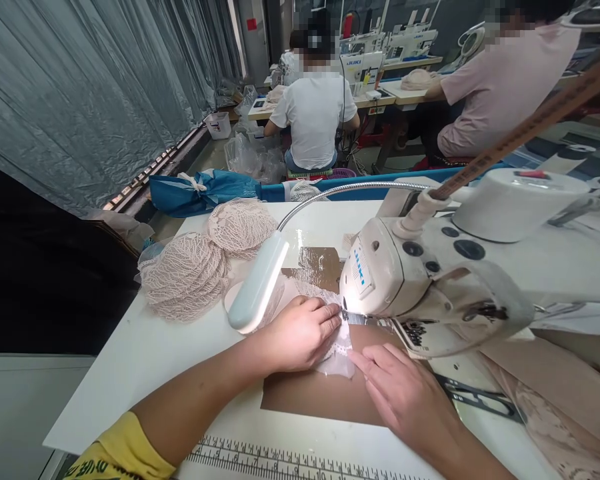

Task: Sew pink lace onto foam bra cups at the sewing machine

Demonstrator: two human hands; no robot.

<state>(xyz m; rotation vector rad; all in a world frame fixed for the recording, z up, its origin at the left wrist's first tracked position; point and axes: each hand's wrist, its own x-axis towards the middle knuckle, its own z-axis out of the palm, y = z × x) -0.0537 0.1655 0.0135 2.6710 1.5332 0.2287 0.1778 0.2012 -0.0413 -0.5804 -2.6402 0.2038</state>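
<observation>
A pale pink lace piece (336, 352) lies under the head of a white sewing machine (430, 280). My left hand (300, 333) rests on the lace with fingers curled and pressed down, fingertips close to the needle area. My right hand (405, 390) lies flat on the brown patch of the table (320, 393), its fingertips touching the lace's near edge. A gooseneck lamp (257, 283) hangs just above my left hand and hides part of the lace.
A pile of lace bra cups (205, 263) sits at the table's left back. Black scissors (475, 395) lie right of my right hand. A printed ruler (280, 460) runs along the near edge. Two people sit at sewing machines beyond.
</observation>
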